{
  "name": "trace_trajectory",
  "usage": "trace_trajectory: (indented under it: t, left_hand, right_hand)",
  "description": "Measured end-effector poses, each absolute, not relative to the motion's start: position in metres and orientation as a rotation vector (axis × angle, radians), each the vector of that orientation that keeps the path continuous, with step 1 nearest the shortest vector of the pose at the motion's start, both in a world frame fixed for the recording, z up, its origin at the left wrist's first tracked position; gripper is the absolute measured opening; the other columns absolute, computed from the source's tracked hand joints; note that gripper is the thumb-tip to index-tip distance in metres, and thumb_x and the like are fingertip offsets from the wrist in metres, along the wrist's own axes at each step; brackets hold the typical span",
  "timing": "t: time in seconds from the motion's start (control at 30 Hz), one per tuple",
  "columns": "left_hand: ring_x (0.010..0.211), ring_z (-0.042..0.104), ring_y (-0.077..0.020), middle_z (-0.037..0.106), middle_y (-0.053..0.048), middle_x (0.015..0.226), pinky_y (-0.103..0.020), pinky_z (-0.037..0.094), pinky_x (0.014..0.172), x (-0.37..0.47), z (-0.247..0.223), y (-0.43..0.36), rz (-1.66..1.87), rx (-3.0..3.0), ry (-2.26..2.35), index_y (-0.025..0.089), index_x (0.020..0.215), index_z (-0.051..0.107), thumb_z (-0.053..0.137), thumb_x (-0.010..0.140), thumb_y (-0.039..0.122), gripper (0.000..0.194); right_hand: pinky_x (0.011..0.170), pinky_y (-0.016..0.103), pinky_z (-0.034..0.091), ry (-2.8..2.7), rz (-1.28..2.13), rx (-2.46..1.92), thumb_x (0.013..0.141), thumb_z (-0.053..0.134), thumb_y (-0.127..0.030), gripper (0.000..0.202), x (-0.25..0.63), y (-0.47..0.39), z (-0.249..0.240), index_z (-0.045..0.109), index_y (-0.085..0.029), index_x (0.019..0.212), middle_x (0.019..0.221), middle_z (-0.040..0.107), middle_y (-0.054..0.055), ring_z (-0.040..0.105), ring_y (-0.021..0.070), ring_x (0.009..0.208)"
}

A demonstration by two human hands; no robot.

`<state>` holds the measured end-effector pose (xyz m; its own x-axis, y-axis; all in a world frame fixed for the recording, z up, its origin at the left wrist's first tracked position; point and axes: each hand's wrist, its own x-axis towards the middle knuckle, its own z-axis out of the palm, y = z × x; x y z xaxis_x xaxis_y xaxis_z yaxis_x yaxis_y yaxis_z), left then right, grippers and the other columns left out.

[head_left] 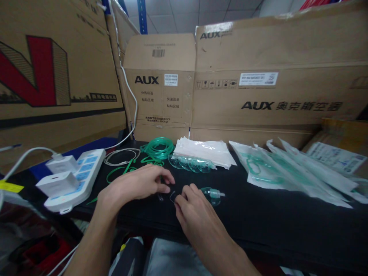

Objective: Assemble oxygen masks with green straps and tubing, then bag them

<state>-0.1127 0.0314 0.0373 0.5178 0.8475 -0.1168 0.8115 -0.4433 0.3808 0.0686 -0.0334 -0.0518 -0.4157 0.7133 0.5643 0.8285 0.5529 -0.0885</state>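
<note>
Over the near part of the black table, my left hand (140,182) has its fingers curled with a gap between thumb and fingertips, and nothing shows in that gap. Small clear pieces (160,197) lie just below its thumb. My right hand (194,209) is closed, its fingers bent together at a thin clear loop (172,196) that sticks out on the left. Right behind the right hand's knuckles lies a green transparent mask (212,194), partly hidden by that hand. Farther back are several nested green masks (192,164) and a coil of green tubing (159,148).
White pouches (204,149) lie at the back centre, and bagged green masks (267,168) at the right. A white power strip (83,172) with plugs and a pale cable coil (120,156) are at the left. Cardboard boxes (161,88) wall the back of the black table (258,218).
</note>
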Motion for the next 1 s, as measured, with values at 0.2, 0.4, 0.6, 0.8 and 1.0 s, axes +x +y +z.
trace_trajectory:
  t: [0.2,0.4,0.6,0.8,1.0]
  left_hand:
    - [0.102,0.061,-0.0201,0.070,0.004,0.102,-0.025,0.043,0.081,-0.107,0.041,0.024,0.070,2.386,1.285,0.037,0.106,0.076,0.073,0.080,0.035,0.026]
    - [0.102,0.059,-0.0214,0.068,0.003,0.099,-0.025,0.042,0.081,-0.098,0.033,0.026,0.053,2.404,1.231,0.035,0.089,0.079,0.078,0.075,0.034,0.015]
    - [0.096,0.061,-0.0191,0.068,0.001,0.095,-0.025,0.042,0.081,-0.086,0.027,0.032,0.129,2.439,1.168,0.030,0.088,0.076,0.066,0.084,0.029,0.010]
    - [0.091,0.062,-0.0173,0.068,0.003,0.093,-0.024,0.042,0.079,-0.074,0.036,0.027,0.254,2.446,1.100,0.027,0.094,0.069,0.055,0.093,0.033,0.015]
    - [0.095,0.062,-0.0189,0.070,0.002,0.097,-0.024,0.043,0.085,-0.064,0.038,0.026,0.344,2.469,1.044,0.027,0.095,0.069,0.056,0.094,0.038,0.017]
  right_hand:
    - [0.075,0.037,0.051,-2.098,-0.189,-1.248,0.092,0.063,-0.017,0.010,0.116,-0.045,-0.021,0.072,-0.019,0.090,0.090,0.063,0.007,0.057,0.0236,0.086]
    - [0.099,0.043,0.051,-2.167,0.056,-1.339,0.091,0.069,-0.025,0.032,0.166,-0.036,-0.015,0.069,-0.025,0.124,0.123,0.066,0.009,0.062,0.0258,0.112]
    - [0.111,0.040,0.044,-2.126,0.349,-1.407,0.091,0.070,-0.026,0.042,0.171,-0.036,-0.020,0.064,-0.023,0.133,0.132,0.067,0.009,0.057,0.0239,0.129]
    - [0.111,0.040,0.043,-2.024,0.414,-1.390,0.092,0.067,-0.034,0.045,0.176,-0.032,-0.025,0.062,-0.028,0.136,0.135,0.066,0.006,0.058,0.0239,0.129]
    - [0.090,0.035,0.050,-2.010,0.461,-1.452,0.088,0.067,-0.034,0.046,0.173,-0.027,-0.018,0.064,-0.029,0.133,0.116,0.074,0.005,0.067,0.0251,0.106]
